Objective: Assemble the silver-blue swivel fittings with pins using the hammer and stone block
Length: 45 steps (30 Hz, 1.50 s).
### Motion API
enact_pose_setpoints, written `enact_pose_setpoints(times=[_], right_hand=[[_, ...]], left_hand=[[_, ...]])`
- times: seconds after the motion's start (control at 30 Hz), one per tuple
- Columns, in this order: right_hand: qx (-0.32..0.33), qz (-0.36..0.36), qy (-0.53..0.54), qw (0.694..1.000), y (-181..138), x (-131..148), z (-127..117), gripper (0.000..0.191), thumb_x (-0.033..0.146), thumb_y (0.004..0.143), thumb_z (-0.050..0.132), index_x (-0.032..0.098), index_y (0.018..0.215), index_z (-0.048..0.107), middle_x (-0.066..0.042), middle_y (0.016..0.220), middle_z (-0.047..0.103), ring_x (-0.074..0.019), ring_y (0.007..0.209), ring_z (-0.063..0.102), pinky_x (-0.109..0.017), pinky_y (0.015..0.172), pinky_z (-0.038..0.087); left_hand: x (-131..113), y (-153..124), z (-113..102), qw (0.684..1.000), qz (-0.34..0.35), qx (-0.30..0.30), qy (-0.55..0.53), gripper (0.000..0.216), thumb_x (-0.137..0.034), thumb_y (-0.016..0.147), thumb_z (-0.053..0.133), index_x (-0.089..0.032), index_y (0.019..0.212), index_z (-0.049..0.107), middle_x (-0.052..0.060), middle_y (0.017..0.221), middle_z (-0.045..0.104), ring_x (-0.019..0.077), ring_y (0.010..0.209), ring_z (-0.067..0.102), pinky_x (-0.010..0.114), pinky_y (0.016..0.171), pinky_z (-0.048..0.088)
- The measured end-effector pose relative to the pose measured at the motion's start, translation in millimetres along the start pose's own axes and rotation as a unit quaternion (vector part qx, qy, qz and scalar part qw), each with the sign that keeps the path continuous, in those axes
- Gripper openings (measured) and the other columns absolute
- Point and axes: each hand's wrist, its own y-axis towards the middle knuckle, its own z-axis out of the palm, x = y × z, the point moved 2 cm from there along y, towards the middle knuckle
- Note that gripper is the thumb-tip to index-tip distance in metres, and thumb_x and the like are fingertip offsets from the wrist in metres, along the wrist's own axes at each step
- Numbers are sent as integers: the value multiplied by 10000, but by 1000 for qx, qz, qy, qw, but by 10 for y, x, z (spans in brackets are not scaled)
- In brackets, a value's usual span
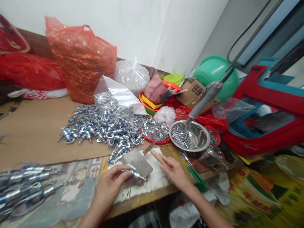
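Observation:
My left hand pinches a small silver metal fitting with a blue band and a thin pin end at the near edge of a flat grey metal block. A light wooden handle is gripped in my right hand. On it sits a small pointed metal head, like a hammer's, raised over the block's far right corner and apart from the fitting. Beyond the block spreads a large pile of similar blue-banded fittings.
Right of the pile stand a red tray of small metal pieces and a steel bowl of pins. A grey-handled tool hangs over the bowl. More fittings lie at near left. Bulging plastic bags line the wall.

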Motion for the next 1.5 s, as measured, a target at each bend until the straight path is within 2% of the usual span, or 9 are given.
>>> enact_pose_setpoints(times=[0.1,0.2,0.4,0.57,0.87,0.93,1.03,1.33,1.5], right_hand=[[46,-16,-56,997,244,-110,17,273,285,831,459,184,1020,629,-62,877,652,-182,797,596,-295,722,467],[-9,-46,-160,986,608,-124,-28,279,202,863,388,173,973,643,-63,882,636,-160,829,574,-259,751,436],[18,-57,-201,978,1419,-277,14,311,6,707,467,197,825,682,-59,890,646,-189,913,551,-277,821,392],[25,-60,-168,984,1591,-332,24,222,45,671,546,201,762,675,-49,815,630,-193,840,575,-283,766,415],[-63,-35,42,997,891,291,117,204,232,796,511,133,952,596,-36,792,651,-130,694,613,-233,624,495],[-34,-12,246,968,588,494,250,166,250,719,608,143,840,645,-19,703,661,-130,614,607,-228,580,493],[-18,14,350,937,258,685,361,86,209,679,629,159,725,682,-13,660,658,-130,598,596,-219,568,478],[-30,-43,379,924,120,720,315,71,240,697,637,184,690,679,-35,758,611,-155,748,585,-266,699,467],[-99,-124,288,944,11,725,302,241,178,692,644,207,930,623,-46,859,611,-167,803,586,-273,706,492]], left_hand=[[-71,-6,-13,989,108,-50,90,116,-326,607,655,-220,610,700,55,866,628,242,858,594,335,742,480],[-127,-9,13,975,168,-63,129,85,-295,621,645,-237,591,701,55,836,608,241,866,583,307,708,480],[-153,-15,29,978,152,-33,137,72,-288,623,658,-268,651,721,27,703,669,207,722,617,258,636,481],[-157,-33,-20,979,146,0,140,85,-306,632,651,-298,665,729,14,691,690,197,683,632,239,619,485],[-207,-80,11,979,161,-64,111,156,-289,548,710,-294,703,729,14,714,706,214,683,638,258,618,508],[-199,-88,26,982,140,-81,99,248,-290,525,727,-288,772,722,11,735,708,208,672,638,262,619,516],[-201,-98,46,985,132,-80,83,331,-281,537,725,-274,867,702,2,722,702,178,615,627,247,603,518],[-337,-125,76,967,225,-18,115,171,-237,629,644,-310,757,731,18,658,683,189,632,624,237,575,486],[-368,-134,20,983,154,12,102,97,-319,628,649,-285,666,732,22,678,673,202,678,619,231,589,482]])
